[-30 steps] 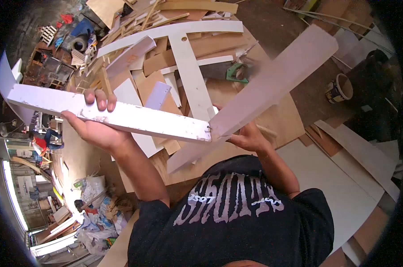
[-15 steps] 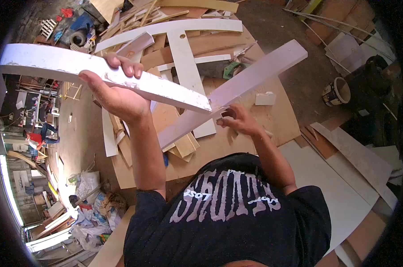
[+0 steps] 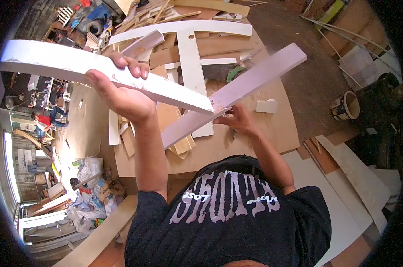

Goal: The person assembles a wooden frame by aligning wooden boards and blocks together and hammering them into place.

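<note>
My left hand (image 3: 125, 91) is wrapped around a curved white board (image 3: 174, 93), thumb below and fingers over the top. The board is raised above the worktable, and its near end meets the side of a straight pale board (image 3: 259, 73) that slants across the view. Right at this junction is my right hand (image 3: 238, 119), its fingers closed near the edge of the straight board. Whatever those fingers pinch is too small to make out. The wood looks rough and splintered at the junction.
A plywood worktable (image 3: 272, 133) bears another curved white board (image 3: 188, 27), a straight white board (image 3: 193, 80) and many offcuts. A green tool (image 3: 234, 74) lies partly behind the straight pale board. A bucket (image 3: 345, 106) stands at right; a person in red (image 3: 44, 120) sits far left.
The view has shifted slightly, so the table and background sit a little differently. My left hand keeps its grip on the curved board. My right fingers have moved slightly at the junction.
</note>
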### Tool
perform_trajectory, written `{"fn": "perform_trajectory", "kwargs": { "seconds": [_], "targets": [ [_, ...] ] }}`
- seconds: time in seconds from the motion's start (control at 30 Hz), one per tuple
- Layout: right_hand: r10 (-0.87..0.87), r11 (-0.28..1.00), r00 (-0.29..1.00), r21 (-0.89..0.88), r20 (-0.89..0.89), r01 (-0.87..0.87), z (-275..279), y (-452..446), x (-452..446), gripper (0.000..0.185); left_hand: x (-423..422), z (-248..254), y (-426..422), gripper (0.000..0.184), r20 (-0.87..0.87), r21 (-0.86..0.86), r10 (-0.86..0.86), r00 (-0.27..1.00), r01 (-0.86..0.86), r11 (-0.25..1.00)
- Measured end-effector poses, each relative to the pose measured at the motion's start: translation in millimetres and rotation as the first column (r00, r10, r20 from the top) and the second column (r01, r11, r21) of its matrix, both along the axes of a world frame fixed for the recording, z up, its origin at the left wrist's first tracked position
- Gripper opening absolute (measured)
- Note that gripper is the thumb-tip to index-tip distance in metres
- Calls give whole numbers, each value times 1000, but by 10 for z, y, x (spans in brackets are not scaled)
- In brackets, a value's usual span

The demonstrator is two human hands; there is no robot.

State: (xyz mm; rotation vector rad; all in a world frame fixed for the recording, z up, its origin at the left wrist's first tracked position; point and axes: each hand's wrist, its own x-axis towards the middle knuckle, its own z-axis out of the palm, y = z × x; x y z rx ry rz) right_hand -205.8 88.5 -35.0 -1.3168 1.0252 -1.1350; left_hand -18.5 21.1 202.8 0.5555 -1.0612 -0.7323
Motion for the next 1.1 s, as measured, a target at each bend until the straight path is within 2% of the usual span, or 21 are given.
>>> {"fn": "perform_trajectory", "kwargs": {
  "seconds": [0.07, 0.2, 0.23, 0.3, 0.37, 0.4, 0.47, 0.57, 0.7, 0.8, 0.83, 0.9, 0.97, 1.0, 1.07, 1.1],
  "targets": [
    [-6, 1000, 995, 14, -100, 7, -24, -5, -41, 58, -50, -35, 9, 53, 13, -10, -7, 1000, 7, 1000],
    [-29, 999, 995, 38, -101, 33, -30, 34, -64, 61, -152, -122, -11, 53, 32, -17, -28, 999, 29, 999],
    [-6, 999, 993, 43, -121, 11, -59, 21, -76, 62, -138, -173, -55, 53, 8, -11, -83, 997, 83, 997],
    [17, 999, 989, 48, -145, -10, -87, 16, -77, 62, -222, -202, -50, 53, 9, -13, -80, 997, 80, 997],
    [-11, 996, 1000, 90, -9, 11, -94, 39, -60, 63, -306, -218, -45, 53, 14, -26, -87, 996, 88, 996],
    [-13, 996, 1000, 87, -11, 14, -94, 34, -74, 63, -313, -226, -47, 53, 12, -29, -89, 996, 90, 996],
    [54, 974, 996, 216, 64, -66, -88, 3, -129, 66, -345, -248, -63, 52, 24, -20, -100, 995, 101, 995],
    [2, 991, 996, 133, 91, -14, -287, 2, -160, 62, -375, -251, -44, 59, 7, -23, -103, 995, 103, 994],
    [27, 992, 991, 119, 131, -42, -248, 17, -177, 59, -340, -245, -31, 69, 44, -10, -76, 996, 76, 997],
    [71, 988, 993, 131, 99, -84, -307, 2, -139, 54, -213, -292, -22, 64, 34, 2, -73, 997, 73, 997],
    [110, 984, 988, 130, 105, -123, -362, -1, -105, 58, -138, -350, -32, 56, -15, 28, -6, 1000, 7, 1000],
    [153, 978, 982, 129, 111, -167, -527, 20, -34, 62, 119, -343, 33, 56, 4, 88, 17, 1000, -18, 996],
    [21, 1000, 998, 4, 56, -22, -741, 64, 27, 73, 398, -333, 165, 60, 33, 139, 76, 997, -80, 987],
    [28, 1000, 998, 3, 59, -28, -774, 86, 61, 73, 558, -350, 208, 65, 17, 121, 111, 994, -112, 986],
    [-92, 966, 988, 250, 123, 59, -850, 143, 147, 81, 830, -366, 372, 71, -2, 135, 171, 985, -169, 976],
    [-140, 969, 984, 219, 107, 114, -936, 131, 217, 81, 965, -382, 451, 68, 20, 126, 208, 978, -209, 970]
  ]
}}
